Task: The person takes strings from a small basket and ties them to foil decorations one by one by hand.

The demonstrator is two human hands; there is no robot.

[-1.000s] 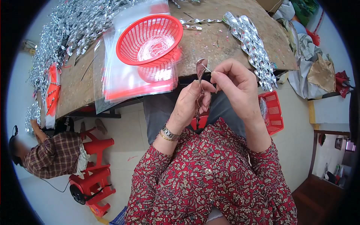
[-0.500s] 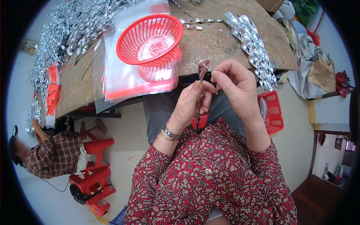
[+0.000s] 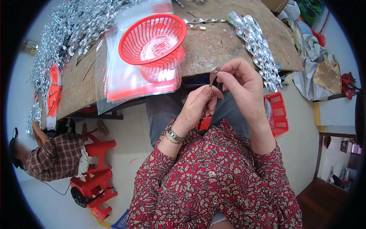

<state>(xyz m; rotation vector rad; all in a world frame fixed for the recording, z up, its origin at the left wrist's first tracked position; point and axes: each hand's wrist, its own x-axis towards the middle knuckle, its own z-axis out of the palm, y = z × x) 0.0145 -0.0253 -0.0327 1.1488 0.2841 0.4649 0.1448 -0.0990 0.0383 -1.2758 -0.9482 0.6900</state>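
Note:
My left hand [image 3: 199, 105] is closed round a twisted shiny foil strip [image 3: 213, 77], whose upper end stands up above the thumb; its lower part hangs below the fingers, partly hidden. Thumb and forefinger of my right hand [image 3: 242, 82] pinch at the strip's top end, on what looks like a thin white string, barely visible now. Both hands are in front of the table edge, above my lap. A red plastic basket [image 3: 127, 45] holding a tangle of thin pale strings [image 3: 159, 47] sits just beyond, on clear plastic bags [image 3: 133, 89].
Twisted silver strips [image 3: 259, 51] lie at the table's [image 3: 207, 45] right edge. A large silver heap [image 3: 84, 24] covers the far left. On the floor at right is a red crate [image 3: 280, 114]. A co-worker [image 3: 57, 156] sits at left beside red stools [image 3: 100, 149].
My right fingertips have moved onto the strip's top end, and the white string that stretched between them has mostly gone from view. The strip's top has tilted right; my left hand has shifted slightly right.

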